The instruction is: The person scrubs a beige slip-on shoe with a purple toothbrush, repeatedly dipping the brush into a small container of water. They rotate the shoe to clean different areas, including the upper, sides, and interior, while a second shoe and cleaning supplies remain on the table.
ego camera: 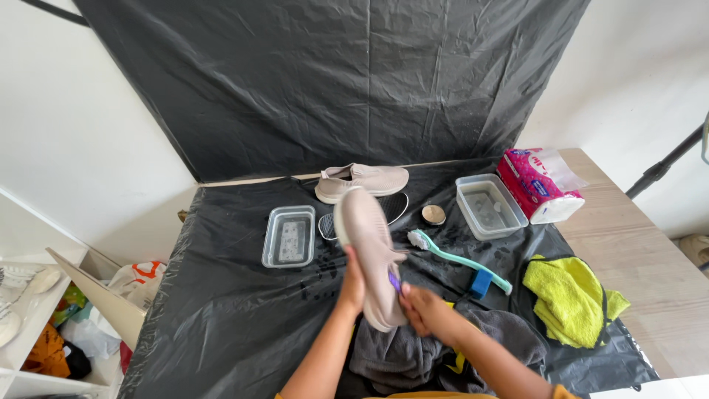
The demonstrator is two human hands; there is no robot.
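A beige slip-on shoe [367, 244] is held up over the table, toe pointing away from me. My left hand [351, 284] grips its left side near the heel. My right hand [422, 309] presses a small purple-handled brush [394, 282] against the shoe's right side. The matching second shoe [362, 181] lies on its side at the back of the table. A teal long-handled brush [458, 258] lies just right of the held shoe.
Black plastic sheeting [221, 310] covers the table and back wall. On it are a clear tray [289, 236], a clear tub of water [490, 206], a round tin [433, 214], a blue block [481, 283], a yellow cloth [569, 299], a grey towel [413, 347] and a tissue pack [539, 185].
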